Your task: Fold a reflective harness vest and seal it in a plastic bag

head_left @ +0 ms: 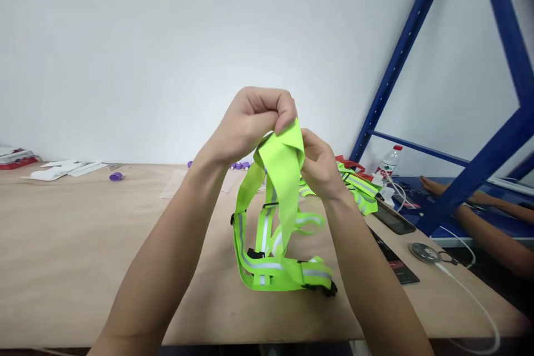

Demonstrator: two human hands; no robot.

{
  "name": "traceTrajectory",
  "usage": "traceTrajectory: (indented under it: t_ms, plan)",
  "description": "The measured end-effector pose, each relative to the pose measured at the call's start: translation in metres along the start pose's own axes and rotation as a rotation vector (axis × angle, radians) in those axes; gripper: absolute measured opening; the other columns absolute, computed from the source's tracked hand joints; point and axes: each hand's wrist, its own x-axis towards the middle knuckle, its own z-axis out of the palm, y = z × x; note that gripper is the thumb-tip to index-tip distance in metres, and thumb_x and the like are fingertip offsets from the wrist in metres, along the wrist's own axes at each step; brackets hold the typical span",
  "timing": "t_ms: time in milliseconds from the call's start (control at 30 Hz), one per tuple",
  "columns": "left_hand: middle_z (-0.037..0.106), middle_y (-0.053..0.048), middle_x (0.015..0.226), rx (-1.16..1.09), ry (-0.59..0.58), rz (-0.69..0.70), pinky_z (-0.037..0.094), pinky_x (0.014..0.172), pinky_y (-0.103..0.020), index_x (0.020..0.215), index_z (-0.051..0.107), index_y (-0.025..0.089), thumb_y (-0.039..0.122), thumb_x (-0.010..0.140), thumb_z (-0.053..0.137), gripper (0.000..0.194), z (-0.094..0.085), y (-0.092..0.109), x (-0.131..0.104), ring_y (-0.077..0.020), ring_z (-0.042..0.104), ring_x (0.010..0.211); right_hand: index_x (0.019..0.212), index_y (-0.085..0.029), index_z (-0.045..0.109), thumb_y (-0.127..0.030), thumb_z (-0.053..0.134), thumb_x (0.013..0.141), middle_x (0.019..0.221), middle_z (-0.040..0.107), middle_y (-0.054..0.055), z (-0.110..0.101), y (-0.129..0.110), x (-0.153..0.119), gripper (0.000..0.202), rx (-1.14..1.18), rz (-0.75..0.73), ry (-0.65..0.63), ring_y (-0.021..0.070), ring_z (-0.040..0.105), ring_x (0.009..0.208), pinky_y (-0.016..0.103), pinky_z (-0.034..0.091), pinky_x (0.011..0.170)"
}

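A neon yellow-green strap harness point(286, 172) with grey reflective stripes and black buckles hangs from both hands above the table. My left hand point(261, 117) pinches the top of a wide strap, fingers curled. Just right of it and slightly lower, my right hand point(319, 164) is closed at the strap's edge, its fingertips partly hidden behind the fabric. The lower loops of the harness hang near the tabletop, with a black buckle at the lower right end.
More neon straps point(362, 192) lie on the table point(83, 245) at right, near a bottle point(390, 161), a phone point(394, 218) and a cabled round device point(424, 252). White papers point(56, 171) lie far left. Another person's arms point(494, 233) show beyond a blue frame point(479, 172).
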Motion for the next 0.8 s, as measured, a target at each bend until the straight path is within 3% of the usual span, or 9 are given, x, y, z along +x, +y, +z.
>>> traceTrajectory:
  t_ms: [133, 267, 367, 500, 633, 800]
  plan:
    - [0.06, -0.004, 0.06, 0.046, 0.016, 0.055, 0.057, 0.062, -0.037, 0.051, 0.056, 0.021, 0.029, 0.08, 0.067, 0.031, 0.001, -0.016, -0.025, -0.0221, 0.066, 0.074, 0.107, -0.024, 0.062, -0.06, 0.083, 0.064, 0.108, 0.069, 0.005, 0.0, 0.017, -0.002, 0.06, 0.078, 0.131, -0.154, 0.023, 0.067, 0.095, 0.03, 0.055, 0.072]
    - [0.06, -0.004, 0.058, 0.038, 0.013, 0.101, 0.055, 0.071, -0.041, 0.046, 0.053, 0.023, 0.027, 0.082, 0.064, 0.037, -0.002, -0.03, -0.042, -0.0226, 0.064, 0.076, 0.108, -0.021, 0.065, -0.07, 0.074, 0.071, 0.097, 0.071, 0.006, -0.003, 0.031, -0.006, 0.062, 0.236, 0.239, -0.307, 0.0209, 0.067, 0.085, 0.029, 0.054, 0.069]
    - [0.059, -0.003, 0.058, 0.074, -0.032, 0.131, 0.052, 0.074, -0.04, 0.046, 0.054, 0.023, 0.019, 0.083, 0.058, 0.037, -0.002, -0.039, -0.049, -0.0213, 0.061, 0.074, 0.096, -0.018, 0.068, -0.072, 0.069, 0.075, 0.086, 0.069, 0.004, -0.005, 0.039, -0.009, 0.058, 0.279, 0.262, -0.316, 0.0166, 0.063, 0.076, 0.026, 0.052, 0.066]
    - [0.058, -0.001, 0.056, 0.282, -0.058, 0.123, 0.048, 0.075, -0.039, 0.052, 0.056, 0.024, 0.01, 0.08, 0.05, 0.032, 0.001, -0.047, -0.055, -0.0187, 0.055, 0.066, 0.092, -0.018, 0.066, -0.059, 0.076, 0.077, 0.075, 0.062, -0.001, -0.007, 0.04, -0.009, 0.045, 0.208, 0.391, -0.39, 0.0112, 0.056, 0.065, 0.021, 0.045, 0.057]
    - [0.057, -0.001, 0.057, 0.45, -0.053, 0.161, 0.044, 0.07, -0.038, 0.057, 0.055, 0.024, 0.009, 0.076, 0.049, 0.025, 0.005, -0.057, -0.059, -0.0189, 0.05, 0.063, 0.097, -0.019, 0.061, -0.058, 0.076, 0.077, 0.08, 0.064, -0.001, -0.005, 0.036, -0.01, 0.046, 0.194, 0.483, -0.419, 0.0125, 0.059, 0.071, 0.022, 0.048, 0.062]
    - [0.051, 0.0, 0.058, 0.475, 0.126, 0.26, 0.042, 0.065, -0.037, 0.066, 0.057, 0.025, 0.005, 0.075, 0.052, 0.023, 0.018, -0.072, -0.062, -0.0193, 0.05, 0.065, 0.106, -0.022, 0.059, -0.047, 0.084, 0.073, 0.091, 0.065, 0.0, 0.01, 0.039, -0.012, 0.047, 0.264, 0.431, -0.379, 0.017, 0.062, 0.087, 0.028, 0.054, 0.076]
